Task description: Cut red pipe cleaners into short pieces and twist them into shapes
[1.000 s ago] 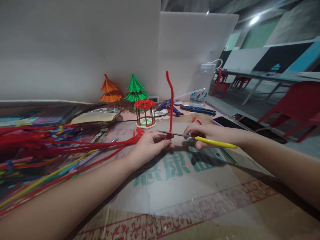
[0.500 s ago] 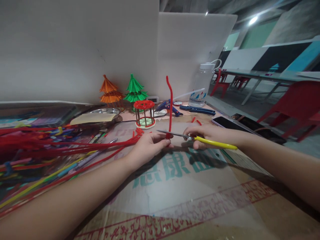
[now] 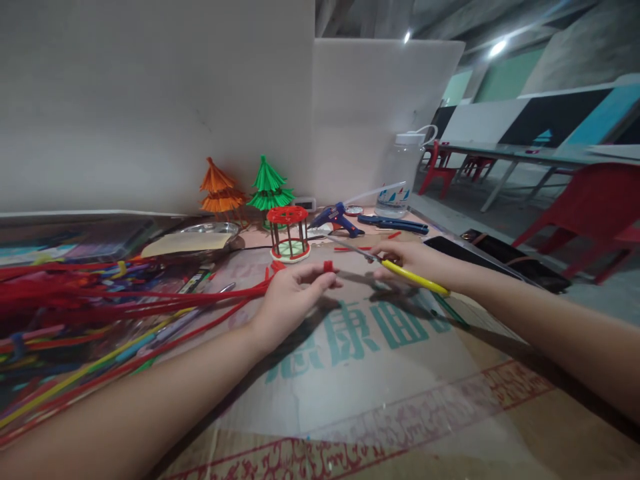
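My left hand [image 3: 299,291] pinches a short red pipe cleaner piece [image 3: 328,266] between thumb and fingers, its end standing just above the fingertips. In my right hand [image 3: 407,261] are scissors [image 3: 417,277] with yellow handles, the blades pointing left, apart from the red piece. Behind the blades a cut length of red pipe cleaner [image 3: 345,249] lies on the table. Just beyond my left hand stands a small round frame [image 3: 289,215] with a red top ring, brown posts and a pale base. Long red pipe cleaners [image 3: 200,293] run leftward from behind my left wrist.
Orange [image 3: 217,183] and green [image 3: 270,181] tiered roof models stand at the back. A blue glue gun [image 3: 336,217], blue pliers-like tool [image 3: 393,224] and clear water bottle [image 3: 400,175] are behind my right hand. Black phone [image 3: 463,257] lies right; colourful pipe cleaners [image 3: 45,327] heap left.
The tall red pipe cleaner above my left fingers has been cut off; a length now lies on the table and a short stub remains pinched. The scissors have moved back rightward.
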`<state>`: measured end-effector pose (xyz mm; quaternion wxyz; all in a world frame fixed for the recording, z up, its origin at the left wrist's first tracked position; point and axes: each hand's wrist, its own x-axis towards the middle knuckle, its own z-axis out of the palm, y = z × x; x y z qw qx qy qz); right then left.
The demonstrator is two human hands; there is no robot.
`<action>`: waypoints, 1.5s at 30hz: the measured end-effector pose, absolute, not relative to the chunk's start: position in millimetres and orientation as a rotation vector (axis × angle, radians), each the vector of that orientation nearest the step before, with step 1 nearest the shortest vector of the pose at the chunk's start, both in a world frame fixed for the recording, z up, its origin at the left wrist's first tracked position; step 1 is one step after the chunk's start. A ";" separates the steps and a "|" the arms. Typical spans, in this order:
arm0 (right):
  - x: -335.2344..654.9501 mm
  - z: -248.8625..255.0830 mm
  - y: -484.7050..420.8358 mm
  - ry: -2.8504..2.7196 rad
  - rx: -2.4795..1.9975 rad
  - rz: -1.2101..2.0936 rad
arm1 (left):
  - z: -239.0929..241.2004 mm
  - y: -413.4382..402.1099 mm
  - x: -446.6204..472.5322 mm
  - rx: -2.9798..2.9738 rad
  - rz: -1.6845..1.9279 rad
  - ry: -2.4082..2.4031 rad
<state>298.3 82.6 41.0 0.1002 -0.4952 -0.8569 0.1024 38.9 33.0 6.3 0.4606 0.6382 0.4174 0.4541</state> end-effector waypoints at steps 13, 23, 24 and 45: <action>253.3 52.6 16.8 -2.619 -1.287 0.334 | 8.8 37.2 39.2 1.566 1.138 1.129; 222.5 14.4 52.3 -2.094 -1.057 0.572 | 1.8 41.6 36.4 1.844 0.986 1.047; 220.8 12.3 53.0 -2.087 -1.049 0.581 | 0.8 42.5 36.0 1.831 0.983 1.043; 303.5 46.0 123.7 -2.322 -1.717 -0.068 | -1.1 45.3 39.7 1.521 1.104 1.037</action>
